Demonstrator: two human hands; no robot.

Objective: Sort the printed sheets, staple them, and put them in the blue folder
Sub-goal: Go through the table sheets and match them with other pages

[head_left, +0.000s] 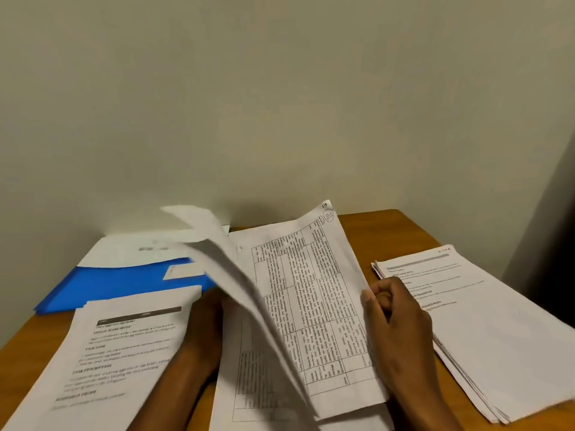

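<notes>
On the wooden table (389,231), between two lots of paper, a bundle of printed sheets (314,306) stands half lifted and fanned open like a book. The right hand (401,331) holds its right-hand part: the thumb and curled fingers pinch the right edge of the sheet with the printed table, so the paper lies to the left of the grip and leans up toward the wall (280,104). The left hand (211,318) is under the left-hand leaves, which bend over it and blur; I cannot tell how its fingers lie or whether they grip anything. Left of the bundle a loose sheet of text (109,362) lies flat, its far edge overlapping the blue folder (124,284), which has white pages tucked in it at the far left. Right of the right hand, just beside it, a thick stack of sheets (485,325) rests on the table.
</notes>
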